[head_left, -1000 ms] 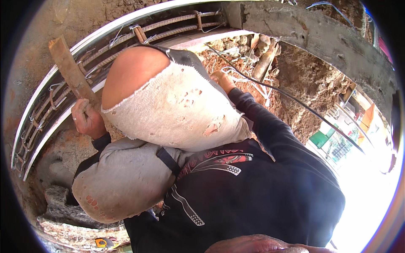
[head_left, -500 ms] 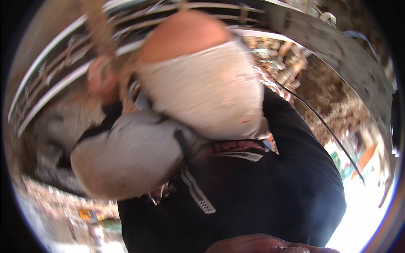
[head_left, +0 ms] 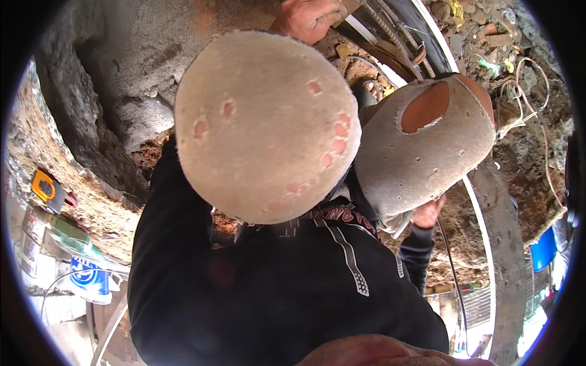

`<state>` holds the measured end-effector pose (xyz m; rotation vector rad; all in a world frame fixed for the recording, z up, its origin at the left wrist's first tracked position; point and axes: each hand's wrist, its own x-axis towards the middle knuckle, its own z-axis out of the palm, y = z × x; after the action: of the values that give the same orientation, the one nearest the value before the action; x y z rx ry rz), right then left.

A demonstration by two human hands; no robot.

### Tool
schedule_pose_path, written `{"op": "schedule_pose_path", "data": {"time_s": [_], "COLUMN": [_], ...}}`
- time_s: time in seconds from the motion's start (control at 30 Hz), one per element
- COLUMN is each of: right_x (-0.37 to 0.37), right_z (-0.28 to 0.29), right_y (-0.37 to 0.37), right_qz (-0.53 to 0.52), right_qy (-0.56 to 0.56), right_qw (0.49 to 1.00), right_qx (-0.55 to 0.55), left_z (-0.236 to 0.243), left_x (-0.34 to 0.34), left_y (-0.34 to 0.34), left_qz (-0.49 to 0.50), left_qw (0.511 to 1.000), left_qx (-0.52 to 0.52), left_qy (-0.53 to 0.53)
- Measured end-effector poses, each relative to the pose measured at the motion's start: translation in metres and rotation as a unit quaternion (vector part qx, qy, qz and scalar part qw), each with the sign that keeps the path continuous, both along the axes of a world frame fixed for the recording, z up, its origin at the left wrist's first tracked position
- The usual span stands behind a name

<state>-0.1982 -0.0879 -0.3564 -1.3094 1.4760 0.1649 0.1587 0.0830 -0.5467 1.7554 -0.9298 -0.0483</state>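
Note:
Beyond my left knee, at the top edge, my left hand (head_left: pixel 308 20) is closed around a tan, wood-like piece (head_left: pixel 349 7), most of which is cut off by the frame. Beside the piece run ribbed steel bars (head_left: pixel 394 30) and a pale strip. My right hand (head_left: pixel 428 211), under a dark striped cuff, is low beside my right thigh, against the grey trousers (head_left: pixel 421 165). Its fingers are partly hidden. Both bent knees, in worn trousers full of holes, fill the middle and hide what lies beneath them. A sandalled foot (head_left: pixel 369 91) shows between them.
On a rough ledge at the left lies a yellow and black tape measure (head_left: pixel 47 190). Below it stands a blue and white bucket (head_left: pixel 90 279). Loose pale wire (head_left: pixel 524 91) and rubble cover the ground at the right. A blue container (head_left: pixel 543 249) sits at the far right.
The view has swung round, so the bars and pale strips have shifted from upper left to upper right. Both knees have moved rightward in the picture. My right hand is now visible.

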Motion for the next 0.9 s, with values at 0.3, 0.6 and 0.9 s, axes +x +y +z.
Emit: {"op": "schedule_pose_path", "data": {"time_s": [0.3, 0.6, 0.9], "right_x": [0.160, 0.182, 0.168], "right_z": [0.108, -0.026, -0.061], "right_y": [-0.004, 0.086, 0.088], "right_qz": [0.103, 0.164, 0.174], "right_qy": [-0.464, -0.219, -0.222], "right_qw": [0.871, 0.961, 0.959], "right_qx": [-0.122, -0.042, 0.000], "left_z": [-0.011, -0.042, -0.044], "left_x": [0.003, 0.000, 0.000], "left_y": [0.006, -0.001, -0.001], "left_qz": [-0.007, -0.024, -0.021], "left_qw": [0.999, 0.995, 0.993], "left_qx": [-0.039, -0.094, -0.118], "left_qy": [0.004, -0.019, -0.021]}}
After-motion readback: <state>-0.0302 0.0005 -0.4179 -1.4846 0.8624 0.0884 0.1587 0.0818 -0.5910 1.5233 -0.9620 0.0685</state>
